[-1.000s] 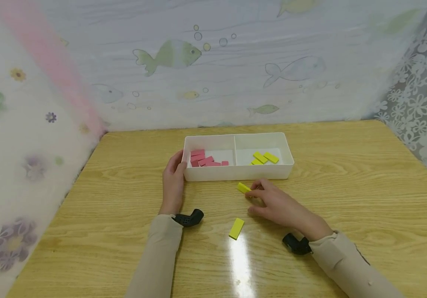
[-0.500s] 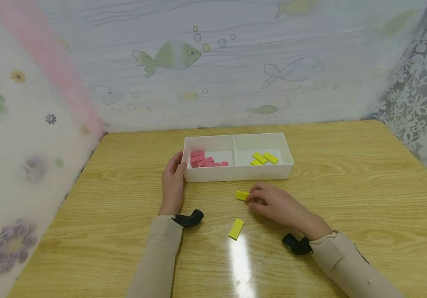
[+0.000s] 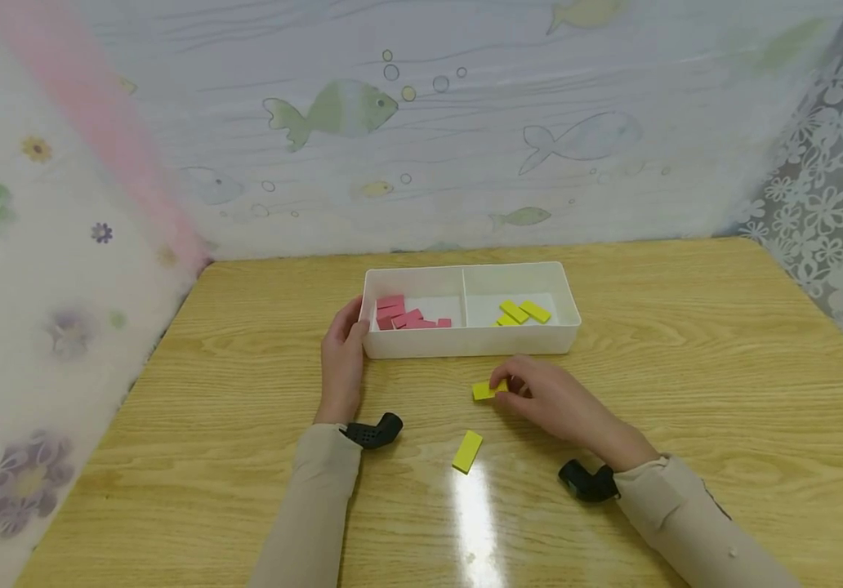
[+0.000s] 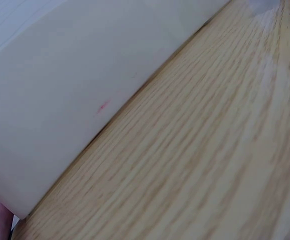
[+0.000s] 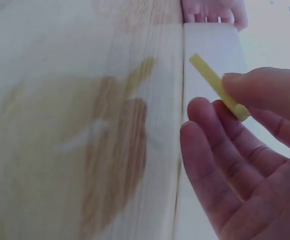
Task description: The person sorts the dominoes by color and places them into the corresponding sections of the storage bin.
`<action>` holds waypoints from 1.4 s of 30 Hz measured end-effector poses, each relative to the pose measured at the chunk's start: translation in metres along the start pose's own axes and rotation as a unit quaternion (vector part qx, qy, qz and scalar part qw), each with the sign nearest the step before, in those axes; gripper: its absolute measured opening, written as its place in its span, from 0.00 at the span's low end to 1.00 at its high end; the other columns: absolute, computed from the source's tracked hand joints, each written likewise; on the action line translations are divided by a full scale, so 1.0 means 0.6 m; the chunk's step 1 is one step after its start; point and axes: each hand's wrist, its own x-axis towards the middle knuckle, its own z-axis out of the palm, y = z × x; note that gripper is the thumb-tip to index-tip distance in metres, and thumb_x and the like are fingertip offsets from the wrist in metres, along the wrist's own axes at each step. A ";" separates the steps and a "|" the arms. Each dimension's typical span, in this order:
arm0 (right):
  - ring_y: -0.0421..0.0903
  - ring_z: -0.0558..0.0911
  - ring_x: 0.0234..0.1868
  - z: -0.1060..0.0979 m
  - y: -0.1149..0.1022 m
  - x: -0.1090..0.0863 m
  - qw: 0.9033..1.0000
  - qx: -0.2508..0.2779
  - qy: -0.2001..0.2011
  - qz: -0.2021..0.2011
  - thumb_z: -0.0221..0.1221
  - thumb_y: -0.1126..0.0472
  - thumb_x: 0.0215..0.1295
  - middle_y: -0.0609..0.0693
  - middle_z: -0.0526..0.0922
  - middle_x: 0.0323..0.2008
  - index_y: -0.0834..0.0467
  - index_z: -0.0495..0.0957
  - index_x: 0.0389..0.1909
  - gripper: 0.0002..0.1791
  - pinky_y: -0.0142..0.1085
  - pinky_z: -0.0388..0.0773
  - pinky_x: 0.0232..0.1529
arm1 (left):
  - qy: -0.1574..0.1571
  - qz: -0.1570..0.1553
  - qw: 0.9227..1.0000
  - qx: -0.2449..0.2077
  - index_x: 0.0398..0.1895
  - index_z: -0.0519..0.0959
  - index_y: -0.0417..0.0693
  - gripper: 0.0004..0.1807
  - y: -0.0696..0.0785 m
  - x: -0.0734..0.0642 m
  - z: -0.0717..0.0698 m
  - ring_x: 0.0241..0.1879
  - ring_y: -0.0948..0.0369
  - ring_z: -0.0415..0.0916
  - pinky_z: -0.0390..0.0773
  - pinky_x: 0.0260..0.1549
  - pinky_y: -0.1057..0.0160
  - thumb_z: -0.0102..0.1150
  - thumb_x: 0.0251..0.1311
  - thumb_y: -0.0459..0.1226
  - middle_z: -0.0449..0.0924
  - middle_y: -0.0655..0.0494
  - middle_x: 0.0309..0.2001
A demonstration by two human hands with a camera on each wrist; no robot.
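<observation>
In the head view a white two-part box (image 3: 473, 343) stands on the table. My left hand (image 3: 342, 363) grips its left end, thumb at the front corner and fingers round the side. In the left wrist view the box's long wall (image 4: 84, 75) runs along the wood, with only a bit of my fingers showing at the bottom left. My right hand (image 3: 557, 400) pinches a flat yellow block (image 3: 482, 392) just in front of the box. The right wrist view shows that block (image 5: 210, 77) between thumb and fingers, held over the table. Another yellow block (image 3: 467, 452) lies nearer me.
Several pink blocks (image 3: 407, 318) lie in the box's left compartment, and several yellow blocks (image 3: 535, 311) in the right one. A divider (image 3: 464, 298) separates them. Behind the wooden table (image 3: 686, 343) rises a wall (image 3: 458, 163) printed with fish.
The yellow block in my right hand has come slightly toward me and turned to lie nearly crosswise, while my fingers shifted their hold. My left hand and the box have stayed put.
</observation>
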 end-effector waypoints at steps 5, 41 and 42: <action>0.37 0.72 0.31 -0.004 -0.002 -0.001 0.999 0.028 0.012 0.020 0.55 0.61 0.58 0.40 0.74 0.30 0.48 0.75 0.38 0.08 0.32 0.73 0.33 | 0.000 -0.002 1.000 0.002 0.61 0.65 0.49 0.21 -0.004 0.001 -0.002 0.58 0.65 0.60 0.60 0.56 0.62 0.43 0.64 0.39 0.64 0.55 0.60; 0.44 0.76 0.28 -0.024 0.017 -0.002 0.989 0.114 0.045 0.077 0.51 0.58 0.64 0.48 0.79 0.29 0.47 0.75 0.43 0.09 0.36 0.73 0.28 | 0.009 0.005 1.000 0.001 0.57 0.69 0.61 0.18 -0.039 0.019 -0.004 0.55 0.71 0.61 0.61 0.55 0.66 0.46 0.63 0.44 0.67 0.67 0.56; 0.44 0.76 0.28 -0.025 0.017 -0.003 0.989 0.116 0.046 0.078 0.51 0.58 0.64 0.49 0.79 0.29 0.47 0.75 0.43 0.09 0.36 0.73 0.28 | 0.010 0.005 1.000 0.000 0.57 0.69 0.61 0.18 -0.039 0.019 -0.003 0.55 0.71 0.61 0.62 0.55 0.66 0.46 0.63 0.44 0.67 0.67 0.56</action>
